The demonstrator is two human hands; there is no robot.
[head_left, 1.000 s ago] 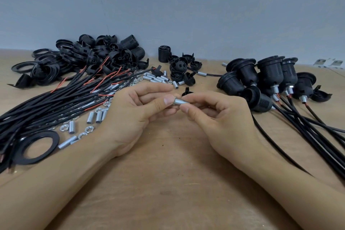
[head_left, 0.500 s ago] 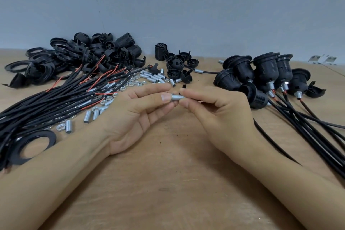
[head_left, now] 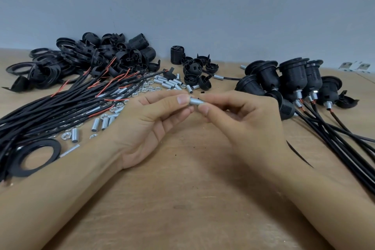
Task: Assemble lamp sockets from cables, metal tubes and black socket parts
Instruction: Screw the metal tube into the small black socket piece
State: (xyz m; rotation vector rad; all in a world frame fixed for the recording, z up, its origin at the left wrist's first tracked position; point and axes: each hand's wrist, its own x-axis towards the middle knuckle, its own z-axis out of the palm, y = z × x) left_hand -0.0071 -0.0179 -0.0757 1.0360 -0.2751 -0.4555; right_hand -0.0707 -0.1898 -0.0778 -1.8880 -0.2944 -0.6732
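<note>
A short silver metal tube (head_left: 195,101) is pinched between both hands above the middle of the wooden table (head_left: 182,199). My left hand (head_left: 150,122) holds its left end between thumb and fingers. My right hand (head_left: 241,119) pinches its right end with thumb and forefinger. A black cable (head_left: 300,154) trails out from under my right hand toward the right. Whether the cable enters the tube is hidden by my fingers.
A bundle of black cables with red wires (head_left: 60,105) lies at the left beside loose tubes and nuts (head_left: 97,124) and a black ring (head_left: 34,156). Black socket parts (head_left: 97,61) pile up behind. Finished sockets (head_left: 292,81) with cables lie at the right.
Both hands have stayed together on the tube with small finger shifts. The view has tilted slightly, so the piles sit a little differently in the frame.
</note>
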